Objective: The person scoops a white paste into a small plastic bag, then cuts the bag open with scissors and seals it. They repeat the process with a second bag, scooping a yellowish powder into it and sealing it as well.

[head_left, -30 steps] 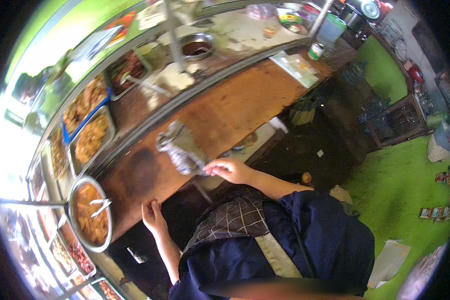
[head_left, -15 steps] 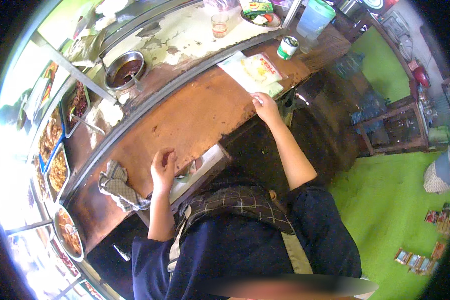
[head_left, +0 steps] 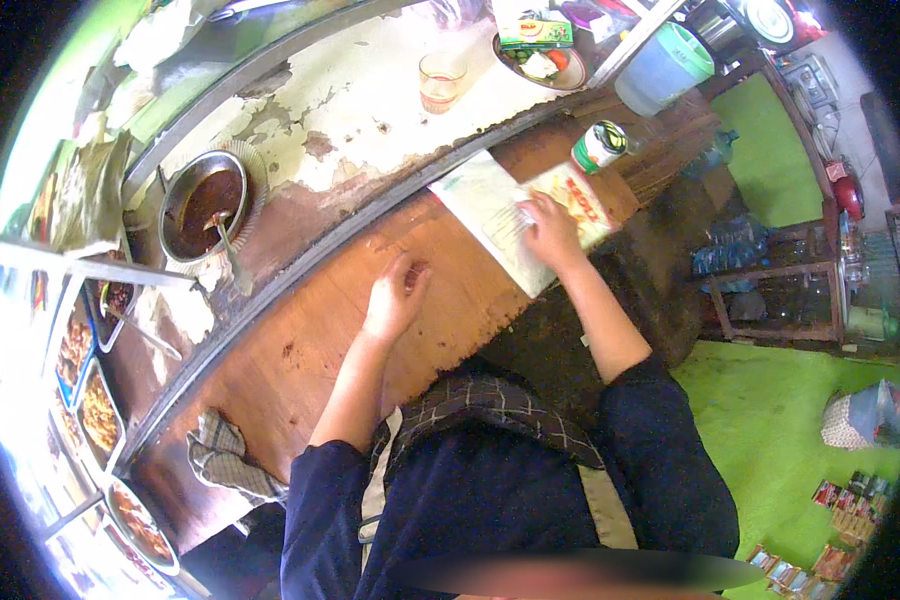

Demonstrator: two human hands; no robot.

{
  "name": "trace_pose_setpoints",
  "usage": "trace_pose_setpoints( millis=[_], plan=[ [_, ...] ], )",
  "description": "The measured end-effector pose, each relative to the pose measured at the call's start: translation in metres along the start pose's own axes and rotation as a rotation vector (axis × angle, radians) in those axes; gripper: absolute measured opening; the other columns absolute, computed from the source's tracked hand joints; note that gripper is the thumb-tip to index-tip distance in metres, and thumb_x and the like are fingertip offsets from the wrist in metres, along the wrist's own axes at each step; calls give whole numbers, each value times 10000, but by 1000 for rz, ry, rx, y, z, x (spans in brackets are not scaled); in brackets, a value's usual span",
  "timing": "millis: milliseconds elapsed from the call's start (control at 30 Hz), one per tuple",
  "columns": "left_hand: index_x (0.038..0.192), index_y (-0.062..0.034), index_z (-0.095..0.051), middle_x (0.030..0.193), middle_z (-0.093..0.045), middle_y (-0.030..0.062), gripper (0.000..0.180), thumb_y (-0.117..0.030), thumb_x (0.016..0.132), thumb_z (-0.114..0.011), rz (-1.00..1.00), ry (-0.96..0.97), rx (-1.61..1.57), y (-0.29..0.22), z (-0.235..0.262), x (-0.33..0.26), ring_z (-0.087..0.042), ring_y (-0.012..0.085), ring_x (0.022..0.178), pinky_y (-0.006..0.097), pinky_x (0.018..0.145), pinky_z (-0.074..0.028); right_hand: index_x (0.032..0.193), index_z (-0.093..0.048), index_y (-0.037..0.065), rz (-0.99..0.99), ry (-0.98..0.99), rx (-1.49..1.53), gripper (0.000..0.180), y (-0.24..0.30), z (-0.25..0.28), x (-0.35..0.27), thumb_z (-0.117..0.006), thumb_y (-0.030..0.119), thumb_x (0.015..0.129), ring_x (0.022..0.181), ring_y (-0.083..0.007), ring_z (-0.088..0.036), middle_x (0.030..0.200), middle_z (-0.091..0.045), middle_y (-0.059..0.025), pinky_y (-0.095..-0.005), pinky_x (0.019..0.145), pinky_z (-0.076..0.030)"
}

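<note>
My right hand (head_left: pixel 552 230) rests over the printed plastic packet (head_left: pixel 582 200) and the stack of pale wrapping sheets (head_left: pixel 485 215) on the wooden counter. Its fingers are closed together, with a bit of white at their tips that is too small to name. To the left, my left hand (head_left: pixel 398 297) hovers over the bare wood, fingers loosely curled and thumb apart, holding nothing. Just beyond the packet stands an opened can (head_left: pixel 599 147) with a green and white label.
On the raised ledge are a bowl of dark sauce with a spoon (head_left: pixel 207 208), a glass (head_left: pixel 440 82) and a plate of vegetables (head_left: pixel 567 70). A lidded pitcher (head_left: pixel 660 75) stands at the far right. Food trays (head_left: pixel 98 415) and a checked cloth (head_left: pixel 225 452) lie left.
My right hand has moved from the packet's near edge onto the sheets. My left hand has gone forward and right. The open drawer below the counter edge no longer shows.
</note>
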State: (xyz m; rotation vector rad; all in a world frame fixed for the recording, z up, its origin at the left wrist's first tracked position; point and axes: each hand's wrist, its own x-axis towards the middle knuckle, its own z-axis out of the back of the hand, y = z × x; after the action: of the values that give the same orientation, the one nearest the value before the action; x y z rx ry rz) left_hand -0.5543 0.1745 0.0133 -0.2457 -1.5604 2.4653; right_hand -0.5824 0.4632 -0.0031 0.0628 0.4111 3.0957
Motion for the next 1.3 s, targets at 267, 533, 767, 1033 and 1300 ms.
trace_pose_setpoints(
  millis=[267, 533, 767, 1033, 1300],
  plan=[
    [1044, -48, -505, 980, -532, 192, 292, -158, 780, -568, -129, 37, 190, 11, -65, 79, -560, 338, 914, 419, 738, -479, 806, -671, 150, 247, -259, 122, 167, 25, -25, 47, -601, 78, 672, 1076, -287, -461, 1137, -528, -86, -430, 921, -318],
    [1300, -79, -217, 1247, -369, 240, 781, -341, 711, -658, 190, 132, 489, -23, -83, 100, -511, 405, 1014, 454, 820, -454, 1001, -591, 81, 137, -394, 36, 254, 44, -55, 70, -516, 170, 775, 1100, -288, -457, 1214, -468, -114, -472, 904, -318],
    [1349, -73, -166, 1332, -311, 241, 950, -447, 657, -699, 282, 167, 572, -20, -88, 105, -473, 406, 1094, 439, 861, -433, 927, -540, 41, 252, -523, 674, 144, 28, 27, 69, -571, 89, 795, 1027, -256, -501, 1179, -481, -114, -344, 849, -399],
    [1268, 29, -359, 1205, -448, 227, 759, -370, 710, -683, -431, -324, -176, -181, -122, 103, -497, 305, 1065, 384, 896, -392, 998, -526, 12, 278, -544, 1104, 171, -126, 195, -1, -549, 73, 840, 1055, -160, -488, 1157, -515, -107, -301, 861, -396],
    [1116, 10, -511, 1049, -570, 178, 374, -138, 787, -612, -363, 599, -68, -363, -407, 140, -579, 258, 918, 329, 807, -446, 898, -513, 17, 36, -587, 790, 198, -356, 274, -114, -637, 75, 754, 744, -166, -530, 1043, -577, -113, -302, 736, -446]
  ],
)
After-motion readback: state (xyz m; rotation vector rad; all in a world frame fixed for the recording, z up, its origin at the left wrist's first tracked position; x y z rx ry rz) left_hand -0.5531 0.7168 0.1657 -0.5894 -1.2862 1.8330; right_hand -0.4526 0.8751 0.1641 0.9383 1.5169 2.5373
